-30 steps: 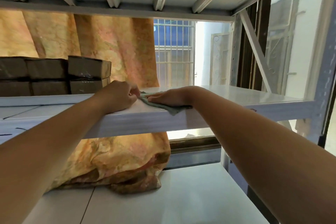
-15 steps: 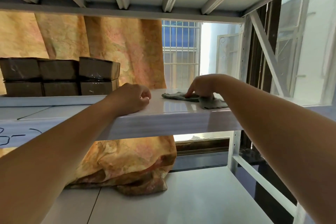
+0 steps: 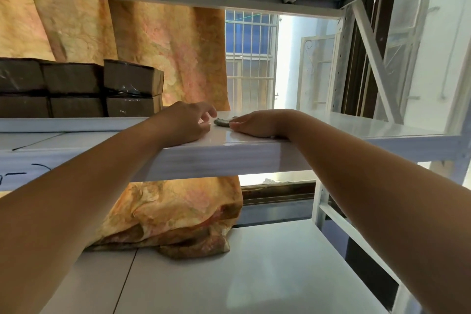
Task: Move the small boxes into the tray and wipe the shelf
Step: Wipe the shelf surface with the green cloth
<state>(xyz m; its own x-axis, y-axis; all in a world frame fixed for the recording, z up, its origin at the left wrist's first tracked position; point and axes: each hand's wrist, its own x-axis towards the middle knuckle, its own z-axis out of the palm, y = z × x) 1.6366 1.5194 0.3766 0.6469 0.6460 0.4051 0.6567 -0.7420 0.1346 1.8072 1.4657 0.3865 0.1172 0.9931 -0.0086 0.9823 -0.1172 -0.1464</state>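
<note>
Head view: my right hand [image 3: 254,126] presses flat on the cloth [image 3: 224,122] on the shelf [image 3: 229,158]; left hand [image 3: 186,122] rests loosely open. Wiping leftward could nudge the stacked small boxes [image 3: 132,89], still untrayed.

Both hands rest on white metal shelf [image 3: 254,158]. Right hand [image 3: 257,123] lies flat, pressing grey cloth [image 3: 224,122]. Left hand [image 3: 186,122] just beside cloth, fingers loosely curled. Brown wrapped boxes [image 3: 76,86] stacked at left rear; orange curtain [image 3: 165,53] behind.
</note>
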